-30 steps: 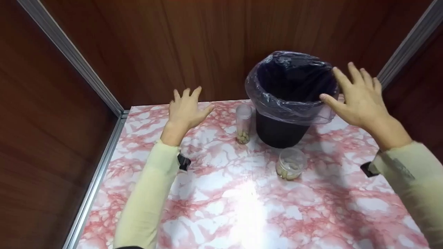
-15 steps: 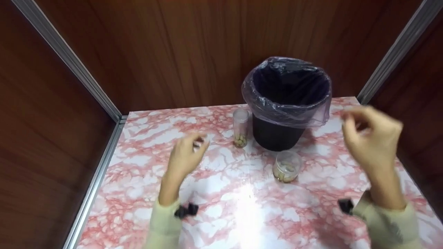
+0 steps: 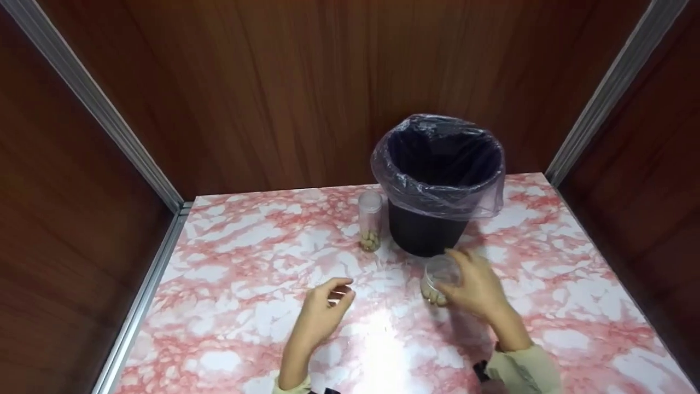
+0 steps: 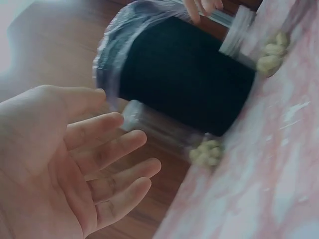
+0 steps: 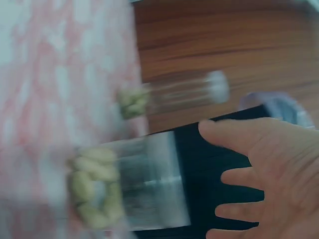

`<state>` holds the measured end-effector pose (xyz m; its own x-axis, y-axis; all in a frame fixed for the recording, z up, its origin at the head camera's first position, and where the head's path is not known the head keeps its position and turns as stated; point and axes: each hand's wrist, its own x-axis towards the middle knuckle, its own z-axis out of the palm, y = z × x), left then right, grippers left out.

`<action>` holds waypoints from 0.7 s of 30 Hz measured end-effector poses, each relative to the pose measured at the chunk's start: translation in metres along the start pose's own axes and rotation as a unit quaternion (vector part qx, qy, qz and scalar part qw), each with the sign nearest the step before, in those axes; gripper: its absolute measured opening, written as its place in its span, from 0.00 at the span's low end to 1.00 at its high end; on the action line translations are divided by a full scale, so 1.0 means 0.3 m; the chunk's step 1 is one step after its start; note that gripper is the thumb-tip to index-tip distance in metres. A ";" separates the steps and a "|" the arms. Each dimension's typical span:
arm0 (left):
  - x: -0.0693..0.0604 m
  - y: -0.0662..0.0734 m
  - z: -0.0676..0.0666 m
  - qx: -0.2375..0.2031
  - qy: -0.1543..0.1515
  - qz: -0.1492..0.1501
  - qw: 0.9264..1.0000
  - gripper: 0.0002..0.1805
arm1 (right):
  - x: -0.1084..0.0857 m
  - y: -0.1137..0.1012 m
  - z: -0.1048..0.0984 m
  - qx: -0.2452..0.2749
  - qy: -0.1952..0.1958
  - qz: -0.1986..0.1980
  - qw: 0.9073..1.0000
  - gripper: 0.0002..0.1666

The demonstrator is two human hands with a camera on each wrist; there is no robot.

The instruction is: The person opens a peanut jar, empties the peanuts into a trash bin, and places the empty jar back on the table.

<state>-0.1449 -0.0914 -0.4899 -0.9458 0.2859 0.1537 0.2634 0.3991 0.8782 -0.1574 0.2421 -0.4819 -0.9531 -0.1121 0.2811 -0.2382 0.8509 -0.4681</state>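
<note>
Vs half second ago: right hand (image 3: 478, 287) down from beside bin (image 3: 426, 232) to short jar (image 3: 435, 287); left hand (image 3: 318, 312) lower too. Short jar upright on table (image 3: 235, 328), just in front of bin. Right fingers spread, no grip. Left fingers loosely bent, holding nothing. Short jar's right side hidden in head view; right wrist view blurred.

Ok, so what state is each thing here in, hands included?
Bin, upright, open-topped
Purple liner, draped over the rim
Tall jar, upright, pale pieces at the bottom; lid unclear
Short jar, upright, also part full; lid unclear
Left hand, relaxed, holding nothing
Right hand, open, nearest the short jar, not visibly gripping it
</note>
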 end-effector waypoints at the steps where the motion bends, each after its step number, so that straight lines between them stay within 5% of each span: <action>1: 0.000 -0.008 0.010 -0.005 -0.006 -0.006 1.000 0.18 | 0.007 0.005 0.020 -0.005 -0.009 0.001 1.000 0.46; 10: -0.019 -0.050 0.070 -0.038 -0.057 -0.020 0.997 0.20 | 0.031 0.020 0.087 -0.045 -0.018 0.018 0.999 0.50; 21: -0.048 -0.122 0.177 -0.135 -0.047 -0.045 0.989 0.18 | 0.010 0.005 0.135 -0.015 0.014 0.033 0.999 0.50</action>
<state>-0.1309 -0.0639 -0.5484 -0.9384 0.3436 0.0377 0.1063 0.1830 0.9773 -0.1681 0.2223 -0.5157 -0.9612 -0.0407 0.2730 -0.1679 0.8711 -0.4614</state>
